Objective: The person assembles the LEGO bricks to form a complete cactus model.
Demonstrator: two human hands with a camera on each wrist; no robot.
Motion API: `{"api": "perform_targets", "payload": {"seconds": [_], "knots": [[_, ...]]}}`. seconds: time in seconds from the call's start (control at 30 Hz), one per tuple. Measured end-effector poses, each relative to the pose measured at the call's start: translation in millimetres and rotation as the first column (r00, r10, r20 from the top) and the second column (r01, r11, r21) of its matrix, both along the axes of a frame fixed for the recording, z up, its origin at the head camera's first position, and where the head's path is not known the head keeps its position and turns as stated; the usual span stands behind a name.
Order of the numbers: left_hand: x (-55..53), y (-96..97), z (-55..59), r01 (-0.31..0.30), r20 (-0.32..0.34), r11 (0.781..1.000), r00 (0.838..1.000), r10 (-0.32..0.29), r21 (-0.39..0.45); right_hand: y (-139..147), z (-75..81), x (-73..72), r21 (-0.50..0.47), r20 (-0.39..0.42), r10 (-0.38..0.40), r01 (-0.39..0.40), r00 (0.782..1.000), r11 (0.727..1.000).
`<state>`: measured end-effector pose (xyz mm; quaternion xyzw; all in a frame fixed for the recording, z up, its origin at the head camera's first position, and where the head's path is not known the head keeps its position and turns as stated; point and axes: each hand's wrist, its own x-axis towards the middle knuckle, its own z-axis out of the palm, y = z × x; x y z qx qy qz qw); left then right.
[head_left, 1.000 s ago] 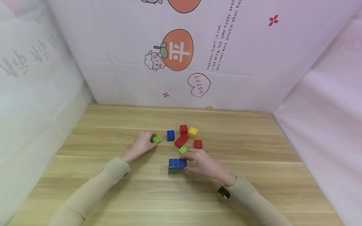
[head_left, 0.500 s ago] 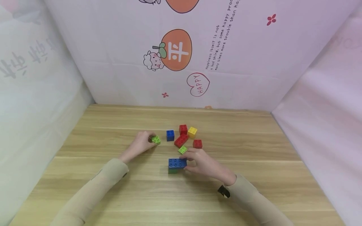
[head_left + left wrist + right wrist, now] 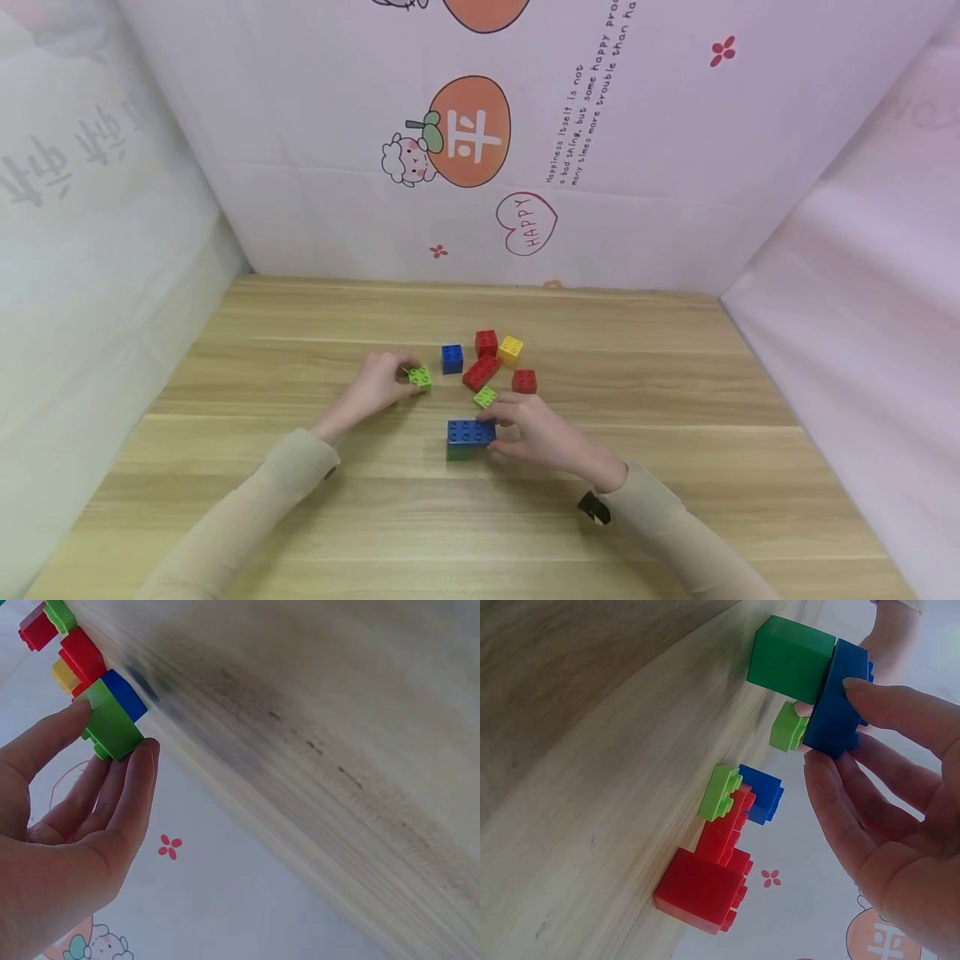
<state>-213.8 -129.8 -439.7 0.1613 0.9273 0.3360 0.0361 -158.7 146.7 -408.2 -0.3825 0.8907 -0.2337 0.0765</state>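
Observation:
My left hand pinches a light green building block between thumb and fingertips, its studs up in the head view. Toward the front, my right hand grips the right end of a long blue block. That blue block sits on a dark green block, which is under its left half, so the gripped end overhangs. A second light green block lies just beyond the right fingertips.
Behind the hands are a small blue block, a long red block, a yellow block and two red blocks, one at the back and one at the right. White printed cloth walls the wooden table.
My left hand has shifted slightly toward the front and right with the light green block. The right hand and the blue and green stack have stayed in place.

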Motion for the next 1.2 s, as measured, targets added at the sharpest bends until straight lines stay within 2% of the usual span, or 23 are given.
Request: {"api": "perform_targets", "payload": {"seconds": [0.37,0.47,0.63,0.8,0.9,1.03,1.2], "knots": [[17.5,4.0,9.9,0.024,0.029,0.998,0.999,-0.026,0.057,0.3,-0.8,1.3,0.013,0.008,-0.001,0.001,1.0,1.0],[23.2,5.9,13.3,0.045,0.012,0.997,0.999,-0.046,0.07,0.3,-1.4,1.7,0.015,0.003,-0.001,0.001,1.0,1.0],[29.5,9.6,18.1,0.095,-0.062,0.993,0.994,-0.09,0.073,0.3,-1.2,1.7,0.011,0.001,0.001,-0.001,1.0,1.0],[34.2,13.5,22.0,0.116,-0.107,0.992,0.988,-0.11,0.052,0.6,-1.3,1.0,-0.004,0.002,0.011,-0.011,1.0,1.0],[38.1,15.7,26.2,0.13,-0.125,0.991,0.984,-0.123,0.044,0.7,-1.8,0.6,-0.009,-0.001,0.013,-0.013,1.0,1.0],[45.0,18.3,31.3,0.144,-0.111,0.989,0.984,-0.138,0.046,0.6,-2.6,0.2,-0.019,-0.005,0.016,-0.016,1.0,1.0],[50.4,19.8,33.6,0.162,-0.128,0.986,0.98,-0.155,0.045,0.0,-1.3,0.4,-0.016,-0.019,0.014,-0.015,1.0,1.0]]}}
